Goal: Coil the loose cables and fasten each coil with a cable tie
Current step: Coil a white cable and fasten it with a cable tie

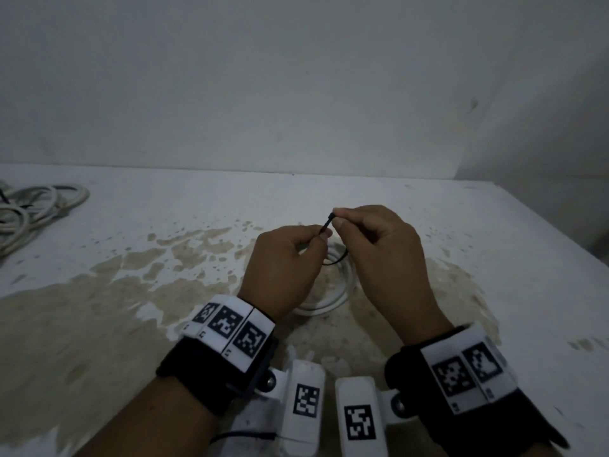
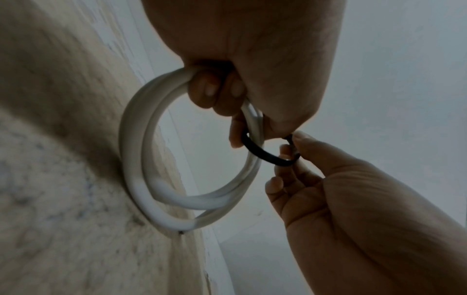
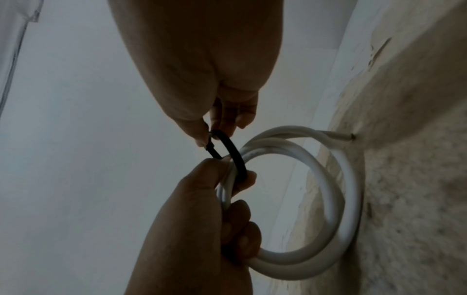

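A small white cable coil (image 1: 333,300) (image 2: 141,175) (image 3: 326,199) is held upright just above the stained table, its cut end (image 3: 350,136) touching the surface. My left hand (image 1: 286,258) (image 2: 227,93) (image 3: 215,199) grips the coil's upper side with curled fingers. A black cable tie (image 1: 327,224) (image 2: 265,154) (image 3: 235,157) loops around the strands beside those fingers. My right hand (image 1: 379,245) (image 2: 303,169) (image 3: 217,119) pinches the tie's ends between thumb and forefinger, just above the left hand.
A heap of loose grey-white cables (image 1: 29,212) lies at the table's far left edge. The white table (image 1: 494,258) has a brown worn patch under my hands. A pale wall (image 1: 296,77) rises behind it.
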The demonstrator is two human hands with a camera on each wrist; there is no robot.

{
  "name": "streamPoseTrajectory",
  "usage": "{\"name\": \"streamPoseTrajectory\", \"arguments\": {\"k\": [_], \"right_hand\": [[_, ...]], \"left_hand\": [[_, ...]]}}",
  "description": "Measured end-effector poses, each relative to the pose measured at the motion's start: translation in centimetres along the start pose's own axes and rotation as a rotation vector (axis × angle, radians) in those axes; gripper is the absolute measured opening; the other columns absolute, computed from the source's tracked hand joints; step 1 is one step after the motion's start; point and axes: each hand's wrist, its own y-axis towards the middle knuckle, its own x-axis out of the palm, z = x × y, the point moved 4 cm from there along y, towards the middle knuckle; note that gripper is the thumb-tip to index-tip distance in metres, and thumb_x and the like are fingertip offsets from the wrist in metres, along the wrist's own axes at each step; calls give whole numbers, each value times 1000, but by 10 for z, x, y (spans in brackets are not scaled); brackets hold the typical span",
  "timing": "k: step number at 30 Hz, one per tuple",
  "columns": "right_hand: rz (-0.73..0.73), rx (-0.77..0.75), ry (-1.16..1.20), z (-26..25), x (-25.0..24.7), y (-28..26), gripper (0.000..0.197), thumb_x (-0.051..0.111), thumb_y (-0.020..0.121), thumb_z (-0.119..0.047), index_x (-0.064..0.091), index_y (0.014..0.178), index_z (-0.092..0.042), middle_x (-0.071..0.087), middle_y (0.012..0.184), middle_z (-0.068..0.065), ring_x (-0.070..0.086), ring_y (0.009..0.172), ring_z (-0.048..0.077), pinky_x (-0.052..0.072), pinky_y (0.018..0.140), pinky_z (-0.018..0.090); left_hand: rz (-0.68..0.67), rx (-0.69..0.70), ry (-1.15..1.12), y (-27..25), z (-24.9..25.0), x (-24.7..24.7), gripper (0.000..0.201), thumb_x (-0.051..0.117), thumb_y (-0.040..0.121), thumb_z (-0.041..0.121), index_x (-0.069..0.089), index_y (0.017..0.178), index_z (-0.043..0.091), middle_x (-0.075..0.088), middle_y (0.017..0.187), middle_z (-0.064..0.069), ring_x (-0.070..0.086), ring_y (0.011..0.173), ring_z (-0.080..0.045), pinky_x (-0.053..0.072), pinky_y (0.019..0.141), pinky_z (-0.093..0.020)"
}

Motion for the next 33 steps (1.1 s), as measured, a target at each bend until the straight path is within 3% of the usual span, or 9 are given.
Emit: {"name": "streamPoseTrajectory", "arguments": {"k": [2,5,11,18,21,23,25,29,33], "right_hand": [[-23,73,65,2,0,1,14,62,88,-11,71,96,-19,69,93,-8,62,86,-2,48,78,11],[-67,204,173,6,-1,2,13,64,87,-15,71,97,-18,71,91,-7,64,79,0,52,74,18],[-139,294,307,6,-2,3,7,67,84,-10,70,89,-14,68,78,-5,60,62,-6,43,55,8],[-164,315,271,7,1,2,3,68,83,-9,68,83,-12,69,74,2,65,65,5,49,61,13],[-171,301,231,5,0,2,3,66,84,-10,68,86,-11,69,74,2,64,64,4,50,60,14],[-113,257,226,1,-2,1,4,65,85,-9,67,86,-12,68,74,0,64,64,2,50,59,13],[-40,192,195,-3,-3,0,4,65,85,-8,67,85,-12,67,73,-3,62,64,-1,47,58,11],[-45,142,189,-10,1,-4,1,66,85,-9,65,86,-9,62,68,-4,60,58,-3,44,52,7],[-65,102,111,-11,1,-3,5,66,85,-10,65,81,-8,62,67,0,57,56,-3,41,51,5]], "left_hand": [[1,0,5,0,0,-1,21,57,94,20,77,94,13,74,86,1,64,77,-3,43,70,-7],[-2,17,-14,0,2,0,27,53,91,27,77,93,15,74,82,2,63,74,-3,48,70,-16],[-17,59,-13,-1,4,1,29,47,88,26,75,84,18,66,66,6,59,68,-9,47,65,-29],[-34,195,41,-2,8,3,38,41,87,35,71,77,14,57,58,2,52,61,-11,41,57,-29],[-41,192,57,-1,7,4,31,47,90,28,74,85,15,64,66,1,55,65,-9,44,61,-26],[-31,122,32,0,4,4,28,49,88,27,74,98,18,71,83,6,62,77,-3,47,70,-14],[-32,63,11,1,2,3,31,48,86,31,74,97,18,72,87,9,63,80,3,44,72,-5],[-45,86,-22,0,4,2,30,50,90,26,78,89,16,74,81,8,66,76,0,51,71,-16],[2,171,89,-1,5,2,30,51,90,23,73,71,18,64,61,6,58,63,-8,43,60,-22]]}}
